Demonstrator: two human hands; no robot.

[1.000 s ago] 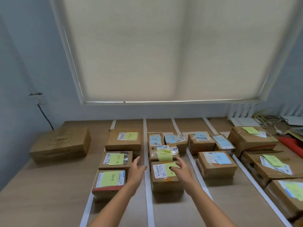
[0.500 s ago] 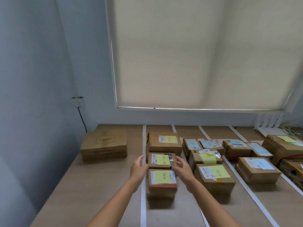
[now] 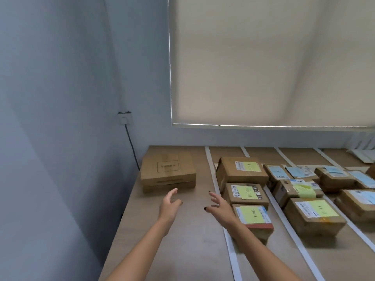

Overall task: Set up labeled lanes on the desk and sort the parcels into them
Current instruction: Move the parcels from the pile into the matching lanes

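Both hands are released and hold nothing: the left hand (image 3: 169, 203) and right hand (image 3: 220, 205) hover, fingers spread, over the table (image 3: 192, 250) just short of the unlabeled brown box (image 3: 168, 174) at its far left. Right of the hands, past a white tape strip (image 3: 211, 173), three parcels with yellow notes (image 3: 246, 192) lie in one lane.

You have one view only: head-worn wide-angle camera, above near edge of desk (image 3: 182, 250), facing forward and down, turned toward left wall (image 3: 60, 98). Blind (image 3: 263, 61) fills upper right. Both forearms enter from bottom, close to lens. Parcel lanes (image 3: 210, 169) run off right edge. No second view shares scene.
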